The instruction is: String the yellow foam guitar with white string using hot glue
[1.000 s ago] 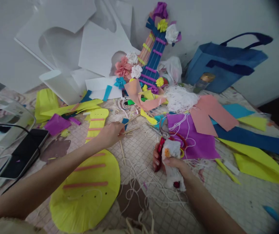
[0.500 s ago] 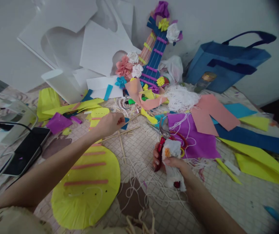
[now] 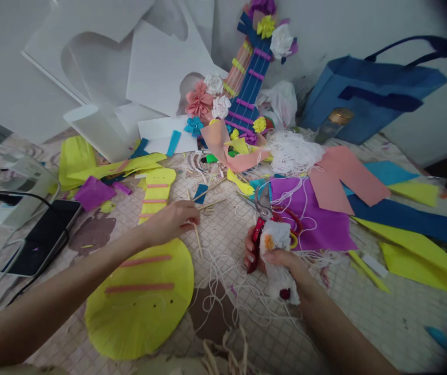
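My left hand reaches over the table with its fingers pinched on a thin wooden stick, just past the round end of a yellow paper guitar shape with pink strips. My right hand is closed on red-handled scissors whose blades point away from me, and on a white fluffy bundle with an orange spot. Loose white string lies tangled between both hands.
A decorated blue paper guitar with paper flowers leans on the wall. A blue bag stands at the back right, a phone lies at the left. Coloured paper sheets cover the right. White foam boards lean behind.
My left hand drew back towards me from near the blue paper scrap and now pinches the wooden stick. My right hand has kept its grip and place.
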### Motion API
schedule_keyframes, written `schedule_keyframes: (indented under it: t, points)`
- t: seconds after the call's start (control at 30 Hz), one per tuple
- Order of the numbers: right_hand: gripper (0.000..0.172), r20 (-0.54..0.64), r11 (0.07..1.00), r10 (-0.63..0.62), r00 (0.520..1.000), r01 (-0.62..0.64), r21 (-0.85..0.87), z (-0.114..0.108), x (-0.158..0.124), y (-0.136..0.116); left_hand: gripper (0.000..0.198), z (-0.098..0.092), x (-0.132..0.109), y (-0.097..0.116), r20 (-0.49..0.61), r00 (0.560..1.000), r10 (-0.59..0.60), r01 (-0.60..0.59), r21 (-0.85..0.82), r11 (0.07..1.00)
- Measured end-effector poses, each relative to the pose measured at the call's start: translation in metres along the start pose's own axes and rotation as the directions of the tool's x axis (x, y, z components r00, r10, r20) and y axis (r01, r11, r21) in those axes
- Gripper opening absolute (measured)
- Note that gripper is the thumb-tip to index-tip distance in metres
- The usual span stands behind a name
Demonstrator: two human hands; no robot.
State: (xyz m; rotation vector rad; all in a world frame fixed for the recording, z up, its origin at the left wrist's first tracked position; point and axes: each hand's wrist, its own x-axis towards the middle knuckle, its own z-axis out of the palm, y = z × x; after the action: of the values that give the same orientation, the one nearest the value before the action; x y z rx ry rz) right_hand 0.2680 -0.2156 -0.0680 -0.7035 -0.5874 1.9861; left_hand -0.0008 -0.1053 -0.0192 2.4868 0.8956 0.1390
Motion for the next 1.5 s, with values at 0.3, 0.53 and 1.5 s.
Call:
schedule_keyframes:
  t: [0.3, 0.53, 1.5]
  points:
    - [0.043, -0.058, 1.000, 0.003, 0.998, -0.002, 0.013, 0.006, -0.010, 0.000, 0.019, 0.018, -0.008, 0.010, 0.034, 0.982, 0.185, -0.188, 0.149, 0.971]
    - [0.038, -0.129, 0.998, -0.016, 0.992, 0.008, -0.060, 0.014, -0.015, -0.001, 0.021, 0.025, -0.018, 0.009, -0.043, 0.980, 0.194, -0.181, 0.216, 0.959]
    - [0.037, -0.093, 1.000, 0.004, 0.996, -0.006, -0.019, 0.015, -0.015, 0.000, 0.014, -0.017, -0.014, -0.029, -0.200, 0.893, -0.403, 0.406, -0.024, 0.913]
